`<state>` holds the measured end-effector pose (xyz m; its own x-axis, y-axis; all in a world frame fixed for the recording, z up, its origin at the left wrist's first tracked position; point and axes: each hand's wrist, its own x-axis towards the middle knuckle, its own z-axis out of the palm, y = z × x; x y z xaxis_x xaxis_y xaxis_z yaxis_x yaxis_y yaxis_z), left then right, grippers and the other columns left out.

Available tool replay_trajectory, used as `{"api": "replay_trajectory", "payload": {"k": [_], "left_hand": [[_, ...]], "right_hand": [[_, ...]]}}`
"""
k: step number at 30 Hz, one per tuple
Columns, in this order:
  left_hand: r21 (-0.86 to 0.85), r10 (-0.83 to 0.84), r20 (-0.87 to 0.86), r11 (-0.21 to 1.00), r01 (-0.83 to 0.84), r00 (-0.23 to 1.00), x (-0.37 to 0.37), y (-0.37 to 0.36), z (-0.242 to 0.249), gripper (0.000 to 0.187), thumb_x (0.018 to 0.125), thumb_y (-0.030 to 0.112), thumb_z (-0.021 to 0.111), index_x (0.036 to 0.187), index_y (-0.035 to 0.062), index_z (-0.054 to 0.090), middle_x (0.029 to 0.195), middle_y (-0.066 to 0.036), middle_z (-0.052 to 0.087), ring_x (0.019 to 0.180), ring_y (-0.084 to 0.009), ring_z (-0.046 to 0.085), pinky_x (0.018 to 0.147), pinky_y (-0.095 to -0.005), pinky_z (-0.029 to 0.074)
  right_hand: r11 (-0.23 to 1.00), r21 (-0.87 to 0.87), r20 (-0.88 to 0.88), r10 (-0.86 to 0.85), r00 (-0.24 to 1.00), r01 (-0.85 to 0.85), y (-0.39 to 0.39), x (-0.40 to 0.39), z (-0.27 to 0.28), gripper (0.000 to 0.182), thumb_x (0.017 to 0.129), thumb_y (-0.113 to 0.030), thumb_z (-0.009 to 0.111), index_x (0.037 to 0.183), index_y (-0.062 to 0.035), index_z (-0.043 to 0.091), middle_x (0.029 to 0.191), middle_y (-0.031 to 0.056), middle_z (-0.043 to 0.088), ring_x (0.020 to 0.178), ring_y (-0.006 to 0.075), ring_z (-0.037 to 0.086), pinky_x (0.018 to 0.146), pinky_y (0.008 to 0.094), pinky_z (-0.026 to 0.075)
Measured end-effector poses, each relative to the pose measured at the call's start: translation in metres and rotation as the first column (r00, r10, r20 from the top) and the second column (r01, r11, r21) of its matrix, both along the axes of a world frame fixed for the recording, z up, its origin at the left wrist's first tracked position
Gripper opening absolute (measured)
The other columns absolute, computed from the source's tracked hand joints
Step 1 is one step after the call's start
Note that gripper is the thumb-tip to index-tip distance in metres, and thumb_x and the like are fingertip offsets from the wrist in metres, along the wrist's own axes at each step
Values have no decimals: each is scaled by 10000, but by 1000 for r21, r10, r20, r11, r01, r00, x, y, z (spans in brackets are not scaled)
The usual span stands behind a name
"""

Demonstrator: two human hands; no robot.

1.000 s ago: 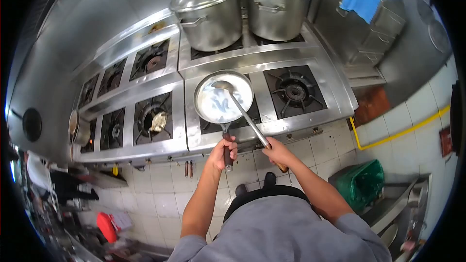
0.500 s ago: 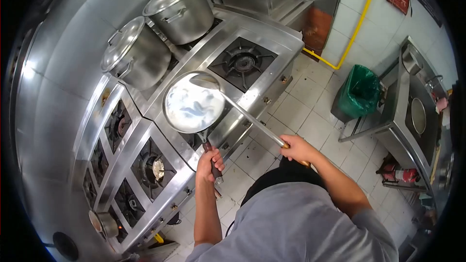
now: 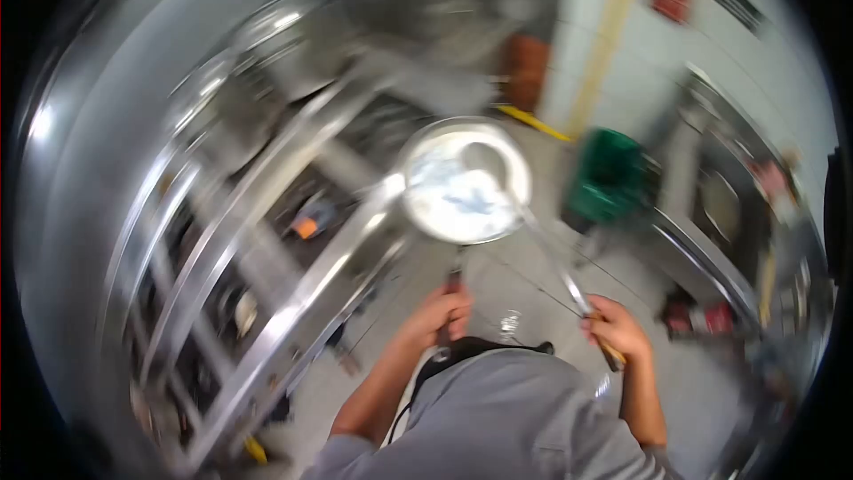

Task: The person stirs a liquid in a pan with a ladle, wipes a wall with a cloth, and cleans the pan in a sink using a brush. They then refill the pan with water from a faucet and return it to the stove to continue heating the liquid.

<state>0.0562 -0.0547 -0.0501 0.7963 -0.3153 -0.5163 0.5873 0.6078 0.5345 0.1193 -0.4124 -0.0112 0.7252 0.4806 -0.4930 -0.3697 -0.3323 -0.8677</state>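
My left hand [image 3: 442, 316] is wrapped round the dark handle of a frying pan [image 3: 526, 169], which hangs over the floor in front of me, off the stove. White, milky liquid with bluish-grey streaks fills the pan. In my right hand [image 3: 616, 329] is a long metal ladle [image 3: 553, 258], gripped by its brown-and-gold handle end. Its bowl rests over the pan, inside the rim.
To the left stands a steel stove [image 3: 284, 311], where a burner flame [image 3: 308, 222] glows orange and blue. Two lidded stockpots, the nearer one [image 3: 227, 116] blurred, stand behind. A green-lined bin [image 3: 611, 176] and a steel counter [image 3: 711, 258] are on the right.
The pan has left the stove and swung right with my left hand. My right hand and the ladle moved along with it. My view has turned right; a flame now shows at a burner.
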Motion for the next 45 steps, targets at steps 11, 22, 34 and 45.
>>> {"api": "replay_trajectory", "payload": {"k": [11,22,34,45], "left_hand": [[-59,-419,-11,907,418,908,101,-295,-2,114,874,96,576,898,126,469,591,22,382,427,-119,381,377,-301,340],[-141,-726,62,673,726,685,226,-484,-1,137,880,111,579,872,139,445,622,31,415,471,-114,435,409,-299,378],[-102,-800,73,588,802,596,372,-659,-68,142,893,92,562,834,128,438,625,33,449,501,-97,440,438,-275,378],[-195,-666,-51,737,647,744,387,-762,-107,178,884,114,594,852,148,423,629,35,458,509,-103,453,485,-290,411]], "right_hand": [[951,304,135,-110,985,65,-287,-58,26,503,838,-3,553,1333,-65,486,935,7,513,876,109,483,812,243,407],[682,689,330,-596,732,245,-417,9,107,690,737,-285,795,1291,-90,433,1060,229,609,668,168,608,597,269,479],[468,775,563,-817,-125,425,-512,237,143,165,834,-49,674,852,-49,510,732,73,566,625,154,566,615,298,480],[638,595,715,-698,40,488,-572,371,107,131,868,-53,637,789,-42,533,604,42,545,494,113,515,455,247,398]]}}
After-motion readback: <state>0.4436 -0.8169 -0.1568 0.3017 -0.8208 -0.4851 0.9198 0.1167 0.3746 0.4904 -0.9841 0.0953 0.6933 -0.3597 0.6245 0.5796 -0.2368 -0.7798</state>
